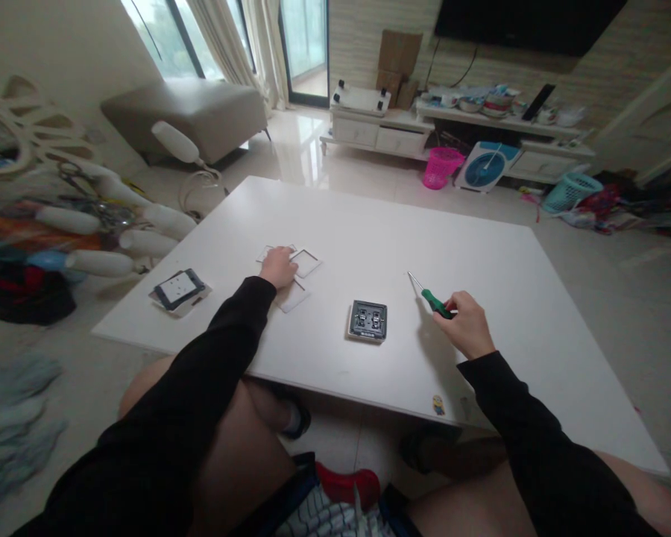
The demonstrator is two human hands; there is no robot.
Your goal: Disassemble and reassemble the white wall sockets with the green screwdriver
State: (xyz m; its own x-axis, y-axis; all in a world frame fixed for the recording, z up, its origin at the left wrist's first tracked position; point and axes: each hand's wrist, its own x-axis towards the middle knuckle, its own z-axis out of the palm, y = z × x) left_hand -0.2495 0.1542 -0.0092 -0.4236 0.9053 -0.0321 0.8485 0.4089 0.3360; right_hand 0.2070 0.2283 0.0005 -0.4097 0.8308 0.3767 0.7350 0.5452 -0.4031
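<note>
In the head view my right hand (470,324) grips a green-handled screwdriver (437,304); its metal shaft points up and to the left, above the table. My left hand (279,267) reaches down onto a group of thin white square frames, its fingers apart and partly hidden from me. One frame (315,262) lies just right of that hand, and a white plate (294,297) lies below it. Between my two hands sits a square wall socket module (367,321), dark face up, with metal fittings showing.
A white table (425,231) carries everything. At its left edge lies a stack of dark and white plates (179,289) with small pieces on top. A small cartoon sticker (438,405) is near the front edge. Beyond stand a pink basket (440,168) and a blue fan (485,168).
</note>
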